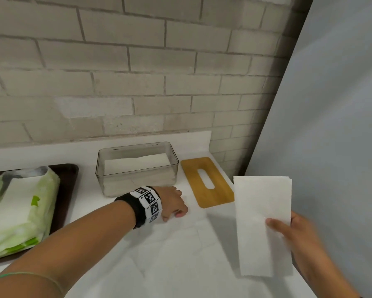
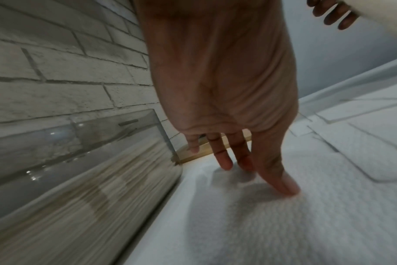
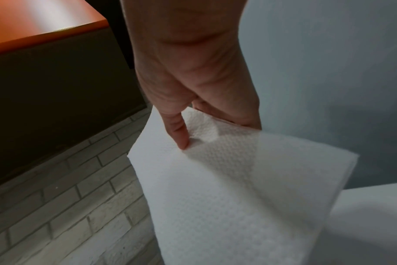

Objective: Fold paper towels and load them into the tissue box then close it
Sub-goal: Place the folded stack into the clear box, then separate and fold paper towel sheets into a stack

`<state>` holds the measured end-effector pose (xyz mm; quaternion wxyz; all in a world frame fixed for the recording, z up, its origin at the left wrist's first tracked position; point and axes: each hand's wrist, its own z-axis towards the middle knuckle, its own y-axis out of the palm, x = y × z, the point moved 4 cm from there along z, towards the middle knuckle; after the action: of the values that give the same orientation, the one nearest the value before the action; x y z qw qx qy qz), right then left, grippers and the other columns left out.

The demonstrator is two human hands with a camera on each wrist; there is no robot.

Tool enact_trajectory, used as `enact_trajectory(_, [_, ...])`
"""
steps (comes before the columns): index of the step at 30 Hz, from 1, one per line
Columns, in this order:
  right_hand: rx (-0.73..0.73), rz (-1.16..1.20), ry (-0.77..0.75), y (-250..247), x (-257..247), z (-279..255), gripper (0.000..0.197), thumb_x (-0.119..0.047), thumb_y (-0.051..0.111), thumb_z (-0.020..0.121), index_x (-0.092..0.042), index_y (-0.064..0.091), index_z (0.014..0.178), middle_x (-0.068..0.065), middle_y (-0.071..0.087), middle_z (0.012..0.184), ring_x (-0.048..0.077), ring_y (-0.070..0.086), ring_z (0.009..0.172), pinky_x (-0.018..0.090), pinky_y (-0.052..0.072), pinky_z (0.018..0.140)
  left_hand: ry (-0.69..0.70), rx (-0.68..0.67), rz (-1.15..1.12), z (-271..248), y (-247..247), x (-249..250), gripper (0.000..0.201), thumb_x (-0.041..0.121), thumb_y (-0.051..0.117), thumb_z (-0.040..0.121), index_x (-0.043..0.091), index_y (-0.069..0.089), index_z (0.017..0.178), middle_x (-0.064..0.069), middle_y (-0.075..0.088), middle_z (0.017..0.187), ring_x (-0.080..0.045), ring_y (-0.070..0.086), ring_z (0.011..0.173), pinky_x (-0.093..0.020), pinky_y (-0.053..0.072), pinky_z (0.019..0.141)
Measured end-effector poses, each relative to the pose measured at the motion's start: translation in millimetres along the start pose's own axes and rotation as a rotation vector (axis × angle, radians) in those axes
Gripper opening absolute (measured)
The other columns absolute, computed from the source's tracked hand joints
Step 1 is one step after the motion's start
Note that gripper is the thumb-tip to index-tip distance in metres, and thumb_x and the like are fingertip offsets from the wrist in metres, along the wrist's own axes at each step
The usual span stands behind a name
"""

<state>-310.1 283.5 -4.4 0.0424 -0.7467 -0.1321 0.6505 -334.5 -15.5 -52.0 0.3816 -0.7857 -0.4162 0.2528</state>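
— Where's the folded paper towel (image 1: 263,224)?
— Pinched in the right hand (image 1: 299,235), off the worktop (image 1: 180,265)'s right edge.
— And the left hand (image 1: 173,203)?
— Fingers (image 2: 281,181) straight, touching a flat sheet beside the tissue box (image 1: 137,168)

Soft, even indoor light; faint shadows under the left hand (image 2: 218,86). Both wrist views are blurred, edges bowed, upper left of the right-wrist view dim.

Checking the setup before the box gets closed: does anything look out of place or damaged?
Nothing stands out. The clear tissue box stands upright and open with folded towels inside, the wooden lid lies flat beside it, and the right hand holds a neatly folded towel.
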Motion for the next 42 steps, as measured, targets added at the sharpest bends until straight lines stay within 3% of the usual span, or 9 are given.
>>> enact_trajectory(4, [-0.041,0.0,-0.023,18.3,-16.0,13.2,0.017,-0.003,0.064,0.082,-0.014,0.071,0.094,0.006,0.074,0.091,0.032,0.068,0.089,0.046,0.053,0.085,0.017,0.102,0.002,-13.8,9.5,-1.8,0.007,0.014,0.063,0.084,0.014,0.059,0.089,-0.002,0.053,0.101,-0.025,0.046,0.1,-0.042,0.045,0.084])
enact_trajectory(9, [-0.074,-0.077,-0.19,58.8,-80.8,46.7,0.015,-0.003,0.061,0.085,-0.013,0.066,0.096,0.001,0.068,0.088,0.022,0.061,0.077,0.028,0.044,0.061,-0.065,0.228,-0.312,-38.2,33.7,-9.1,0.039,0.0,0.052,0.088,0.018,0.048,0.122,-0.001,0.042,0.124,-0.028,0.057,0.099,-0.033,0.039,0.074])
enact_trajectory(17, [-0.321,-0.725,-0.725,192.6,-202.1,104.1,0.033,-0.009,0.043,0.091,-0.019,0.057,0.12,0.006,0.061,0.116,0.029,0.056,0.106,0.042,0.043,0.094,-0.383,0.205,-0.225,-99.2,80.1,-18.6,0.038,0.03,0.048,0.095,0.016,0.049,0.131,-0.007,0.044,0.128,-0.027,0.043,0.115,-0.035,0.034,0.089])
enact_trajectory(21, [-0.475,-1.009,-0.819,271.9,-208.6,123.5,0.04,-0.012,0.038,0.095,-0.026,0.05,0.131,0.002,0.051,0.135,0.028,0.046,0.12,0.041,0.028,0.104,-0.613,0.362,-0.388,-150.1,88.9,-23.0,0.032,0.029,0.051,0.089,0.014,0.055,0.117,-0.002,0.052,0.117,-0.021,0.049,0.108,-0.026,0.032,0.081])
enact_trajectory(25, [-0.612,-1.146,-0.809,328.4,-196.7,127.8,0.047,-0.002,0.036,0.091,-0.023,0.051,0.131,0.003,0.049,0.136,0.027,0.042,0.123,0.044,0.022,0.106,-0.813,0.697,-0.85,-211.3,103.6,-6.6,0.008,0.015,0.057,0.085,0.009,0.055,0.08,-0.001,0.056,0.071,-0.011,0.049,0.062,-0.021,0.036,0.058])
enact_trajectory(30, [-0.976,-1.261,-0.703,359.2,-180.6,126.9,0.044,0.003,0.041,0.089,-0.01,0.053,0.13,0.009,0.054,0.13,0.021,0.052,0.106,0.021,0.042,0.077,-0.966,1.0,-1.346,-261.8,135.4,33.3,0.01,0.019,0.072,0.076,0.026,0.066,0.075,0.001,0.072,0.075,-0.012,0.067,0.068,-0.018,0.046,0.063])
enact_trajectory(35, [-0.961,-1.415,-0.718,371.2,-165.1,127.7,0.041,-0.004,0.044,0.092,-0.004,0.048,0.133,0.014,0.051,0.132,0.029,0.051,0.117,0.03,0.044,0.091,-1.056,1.044,-1.554,-271.5,163.1,57.9,0.032,0.031,0.077,0.068,0.061,0.066,0.066,0.031,0.068,0.07,0.007,0.059,0.08,-0.008,0.038,0.064])
enact_trajectory(38, [-0.941,-1.481,-0.72,374.7,-152.1,131.7,0.039,-0.008,0.043,0.095,-0.001,0.046,0.133,0.014,0.047,0.135,0.029,0.049,0.118,0.029,0.043,0.089,-1.086,1.085,-1.653,-268.1,169.4,66.7,0.044,0.001,0.079,0.07,0.038,0.071,0.048,0.016,0.071,0.061,0.007,0.057,0.067,-0.001,0.041,0.056])
enact_trajectory(42, [-0.916,-1.49,-0.684,377.6,-144.6,135.6,0.044,-0.009,0.05,0.092,-0.005,0.044,0.135,0.013,0.048,0.135,0.026,0.05,0.115,0.03,0.041,0.087,-1.06,1.149,-1.725,-261.2,166.7,72.3,0.034,-0.001,0.087,0.053,0.026,0.07,0.042,0.002,0.074,0.071,0.017,0.057,0.052,0.001,0.041,0.058])
